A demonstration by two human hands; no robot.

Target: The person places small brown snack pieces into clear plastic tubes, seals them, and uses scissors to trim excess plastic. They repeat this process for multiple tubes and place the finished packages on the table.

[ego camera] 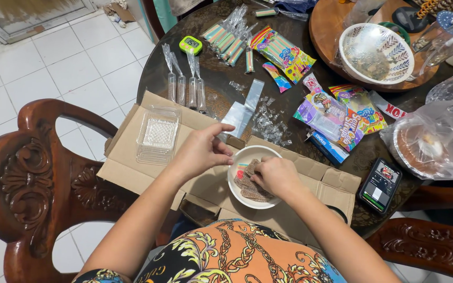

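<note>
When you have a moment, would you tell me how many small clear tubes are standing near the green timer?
4: the clear tubes stand in a row on the dark table, below and left of the green timer. None looks hidden.

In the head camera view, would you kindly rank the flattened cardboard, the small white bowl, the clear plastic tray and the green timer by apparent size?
1. Flattened cardboard, clearly largest.
2. Small white bowl and clear plastic tray look about alike; I would not rank them.
3. Green timer, smallest, though it lies farther from the camera.
</note>
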